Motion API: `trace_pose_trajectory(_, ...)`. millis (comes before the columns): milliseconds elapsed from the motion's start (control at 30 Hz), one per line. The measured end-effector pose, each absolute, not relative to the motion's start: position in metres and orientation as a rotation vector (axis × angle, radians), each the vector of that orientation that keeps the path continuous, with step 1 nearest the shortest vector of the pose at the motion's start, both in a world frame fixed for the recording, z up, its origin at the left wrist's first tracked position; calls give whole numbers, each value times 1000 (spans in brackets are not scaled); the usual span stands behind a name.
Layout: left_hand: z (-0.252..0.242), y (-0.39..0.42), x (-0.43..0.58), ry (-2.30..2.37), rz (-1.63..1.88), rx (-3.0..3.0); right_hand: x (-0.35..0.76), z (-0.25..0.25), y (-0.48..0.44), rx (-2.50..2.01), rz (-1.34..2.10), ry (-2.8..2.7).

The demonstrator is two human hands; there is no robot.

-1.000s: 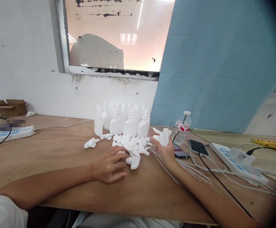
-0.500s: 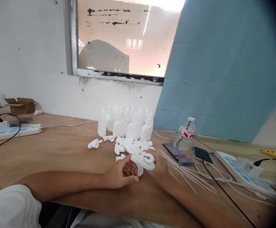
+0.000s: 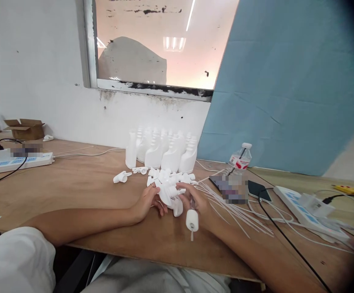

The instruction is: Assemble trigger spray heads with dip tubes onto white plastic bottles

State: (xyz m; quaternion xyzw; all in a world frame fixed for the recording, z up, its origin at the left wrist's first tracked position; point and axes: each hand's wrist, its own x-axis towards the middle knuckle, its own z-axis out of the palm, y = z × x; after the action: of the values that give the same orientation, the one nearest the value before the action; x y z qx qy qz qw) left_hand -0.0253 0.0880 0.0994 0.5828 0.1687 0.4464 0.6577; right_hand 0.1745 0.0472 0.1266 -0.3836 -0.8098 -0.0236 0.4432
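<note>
My left hand [image 3: 148, 203] pinches a white plastic spray-head shell [image 3: 166, 194] between thumb and fingers, just in front of a pile of white spray-head parts [image 3: 164, 176]. To its right, my right hand [image 3: 202, 205] has its fingers curled round a sprayer pump piece with a white cap [image 3: 192, 220]; a thin stem points down from the cap. The right fingertips also reach close to the shell; whether they touch it I cannot tell. Another white part [image 3: 176, 206] shows between the hands, below the shell, and what supports it is unclear.
White spray bottles [image 3: 170, 156] without heads stand by the wall. Thin white tubes [image 3: 234, 209] lie to the right, near phones [image 3: 260, 190], a clear drink bottle [image 3: 240, 158] and a power strip [image 3: 311, 215]. At far left are another power strip [image 3: 21, 162] and a cardboard box [image 3: 25, 129].
My hands have drawn apart a little. The capped pump piece now hangs below my right hand, and the spray-head shell has turned and shifted left toward my left hand. The view has tilted down slightly.
</note>
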Motion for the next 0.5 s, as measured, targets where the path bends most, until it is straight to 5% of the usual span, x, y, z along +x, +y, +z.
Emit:
trace_pose_trajectory(200, 98, 90, -24, 373, 987, 1285, 171, 128, 51, -1016, 191, -1877)
trace_pose_trajectory(500, 105, 84, -25, 322, 904, 1339, 174, 137, 47, -966, 100, -2117)
